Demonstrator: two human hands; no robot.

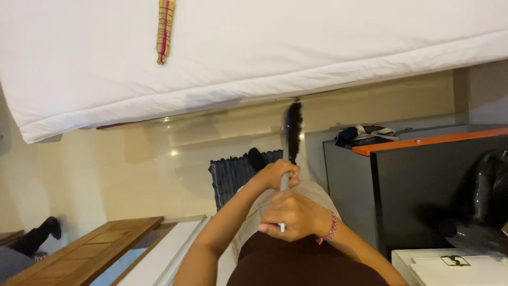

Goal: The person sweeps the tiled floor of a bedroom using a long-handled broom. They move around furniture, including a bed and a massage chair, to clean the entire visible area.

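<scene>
I held a long-handled brush (291, 132) with both hands, one above the other on its pale handle. My left hand (278, 176) was wrapped tight around the handle further along, nearer the bristles. My right hand (293, 216) was clenched around the handle's end, close to my body, with a red beaded band at that wrist. The brush ran straight away from me, its dark bristle head well beyond my left hand and reaching just up to the edge of the white mattress (254, 58). I could not tell whether the bristles touched the mattress.

A small straw whisk (165, 30) with pink binding lay on the mattress, well apart from both hands. A striped dark mat (233, 175) lay on the glossy tiled floor (132, 164) beside my left forearm. A dark cabinet with an orange top (428, 140) stood to the right.
</scene>
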